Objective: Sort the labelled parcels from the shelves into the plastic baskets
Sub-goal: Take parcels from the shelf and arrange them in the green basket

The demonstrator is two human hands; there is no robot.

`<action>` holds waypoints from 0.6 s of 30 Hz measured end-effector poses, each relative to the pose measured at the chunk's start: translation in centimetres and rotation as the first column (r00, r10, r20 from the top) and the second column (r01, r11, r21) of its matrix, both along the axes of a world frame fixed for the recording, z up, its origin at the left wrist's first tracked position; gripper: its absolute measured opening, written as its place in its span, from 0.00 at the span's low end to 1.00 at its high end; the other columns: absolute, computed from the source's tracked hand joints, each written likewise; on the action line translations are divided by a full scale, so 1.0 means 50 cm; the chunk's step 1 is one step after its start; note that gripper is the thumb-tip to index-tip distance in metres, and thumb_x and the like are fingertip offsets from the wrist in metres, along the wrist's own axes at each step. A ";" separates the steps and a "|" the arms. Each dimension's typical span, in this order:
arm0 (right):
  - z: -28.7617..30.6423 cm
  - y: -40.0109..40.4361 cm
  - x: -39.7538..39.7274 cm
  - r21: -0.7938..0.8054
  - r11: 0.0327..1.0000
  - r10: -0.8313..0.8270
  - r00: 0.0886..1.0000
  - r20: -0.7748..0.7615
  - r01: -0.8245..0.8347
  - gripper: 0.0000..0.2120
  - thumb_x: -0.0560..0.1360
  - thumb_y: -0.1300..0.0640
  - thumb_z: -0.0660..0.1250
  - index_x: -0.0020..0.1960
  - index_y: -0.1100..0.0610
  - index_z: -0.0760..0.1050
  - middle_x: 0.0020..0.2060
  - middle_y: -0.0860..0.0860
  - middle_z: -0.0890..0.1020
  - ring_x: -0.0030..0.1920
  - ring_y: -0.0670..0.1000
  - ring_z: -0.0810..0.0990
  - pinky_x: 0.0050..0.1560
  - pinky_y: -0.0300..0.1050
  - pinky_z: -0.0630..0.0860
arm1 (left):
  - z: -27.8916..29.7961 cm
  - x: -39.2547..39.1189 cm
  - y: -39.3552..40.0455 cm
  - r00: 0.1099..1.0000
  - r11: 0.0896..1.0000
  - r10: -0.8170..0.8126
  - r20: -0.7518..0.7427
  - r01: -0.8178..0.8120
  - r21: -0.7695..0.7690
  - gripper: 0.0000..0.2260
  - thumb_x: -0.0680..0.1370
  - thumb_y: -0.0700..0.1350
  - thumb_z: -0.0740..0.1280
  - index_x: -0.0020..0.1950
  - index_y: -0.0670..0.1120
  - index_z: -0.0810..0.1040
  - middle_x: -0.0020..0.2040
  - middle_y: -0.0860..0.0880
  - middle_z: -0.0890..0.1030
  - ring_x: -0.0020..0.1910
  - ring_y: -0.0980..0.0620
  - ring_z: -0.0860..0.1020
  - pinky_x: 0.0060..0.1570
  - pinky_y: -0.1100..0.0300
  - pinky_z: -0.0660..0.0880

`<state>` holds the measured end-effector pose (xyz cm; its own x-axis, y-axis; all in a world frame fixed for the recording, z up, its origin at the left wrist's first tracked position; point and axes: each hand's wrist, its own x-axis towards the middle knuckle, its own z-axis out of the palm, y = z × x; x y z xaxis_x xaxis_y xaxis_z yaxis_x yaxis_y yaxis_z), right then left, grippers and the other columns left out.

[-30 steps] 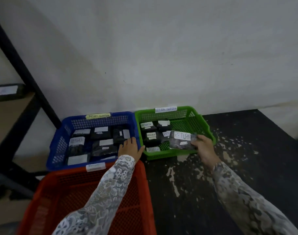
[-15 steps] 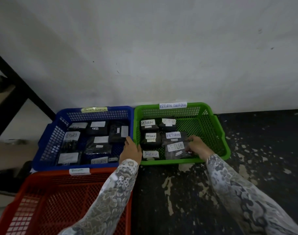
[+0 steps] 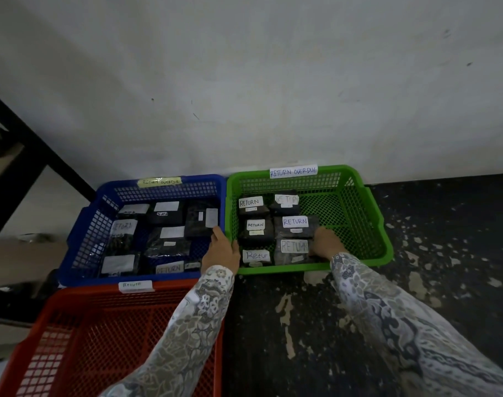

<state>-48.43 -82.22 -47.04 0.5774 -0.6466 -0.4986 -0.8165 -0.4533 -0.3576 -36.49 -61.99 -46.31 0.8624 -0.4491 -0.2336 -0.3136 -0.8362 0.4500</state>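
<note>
The green basket (image 3: 359, 224), tagged "RETURN OVERDUE", holds several dark parcels with white RETURN labels. My right hand (image 3: 326, 242) is inside it, gripping the right edge of the front RETURN parcel (image 3: 294, 250), which lies on the basket floor. My left hand (image 3: 221, 249) rests on the rim where the green basket meets the blue basket (image 3: 81, 242), fingers fairly straight, thumb on the green side. The blue basket is packed with several labelled dark parcels (image 3: 167, 213). A red basket (image 3: 81, 339), tagged "Return", stands nearest to me and looks empty.
All baskets stand on a dark, paint-flecked floor (image 3: 430, 267) against a white wall. A black shelf frame (image 3: 21, 156) slants at the left edge. The right half of the green basket has bare mesh.
My right hand has carried the RETURN parcel from above the green basket's front rim down onto its floor. The camera has shifted right and closer; my left hand stays on the rim.
</note>
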 end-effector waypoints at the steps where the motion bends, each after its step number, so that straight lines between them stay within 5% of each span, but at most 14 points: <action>1: 0.000 0.000 -0.001 -0.011 1.000 0.017 1.000 -0.004 -0.017 0.13 0.75 0.61 0.65 0.58 0.65 0.72 0.57 0.61 0.78 0.57 0.58 0.78 0.55 0.49 0.75 | 0.001 0.001 0.000 1.000 1.000 -0.001 -0.006 0.001 0.000 0.22 0.81 0.48 0.56 0.70 0.40 0.53 0.66 0.41 0.68 0.54 0.40 0.75 0.44 0.47 0.73; 8: 0.040 0.020 -0.031 -0.128 0.992 0.012 1.000 0.015 -0.010 0.12 0.76 0.53 0.64 0.52 0.62 0.74 0.49 0.57 0.79 0.50 0.58 0.80 0.48 0.49 0.75 | 0.023 0.005 0.011 0.998 0.999 -0.042 -0.056 0.040 -0.034 0.23 0.81 0.50 0.56 0.71 0.40 0.55 0.67 0.40 0.66 0.62 0.41 0.71 0.53 0.47 0.71; 11: 0.054 0.047 -0.052 -0.235 0.972 0.026 0.988 0.152 0.011 0.12 0.77 0.53 0.63 0.54 0.62 0.74 0.49 0.58 0.80 0.51 0.59 0.79 0.48 0.50 0.76 | 0.037 0.003 0.039 0.992 0.994 -0.110 0.063 0.109 0.026 0.24 0.80 0.54 0.55 0.70 0.41 0.59 0.66 0.41 0.69 0.63 0.41 0.70 0.58 0.49 0.68; 18: 0.080 0.217 -0.077 -0.393 0.903 0.289 0.924 0.252 -0.175 0.29 0.80 0.46 0.55 0.75 0.61 0.57 0.74 0.57 0.61 0.75 0.55 0.58 0.73 0.49 0.58 | 0.072 -0.021 0.170 0.850 0.904 -0.407 0.335 0.323 0.279 0.30 0.79 0.62 0.44 0.73 0.43 0.61 0.73 0.44 0.64 0.72 0.47 0.61 0.70 0.52 0.55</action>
<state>-52.26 -71.35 -43.04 0.8166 -0.5758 -0.0416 -0.5528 -0.7591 -0.3439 -37.52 -53.47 -42.70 0.6850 -0.7271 -0.0464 -0.7242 -0.6864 0.0660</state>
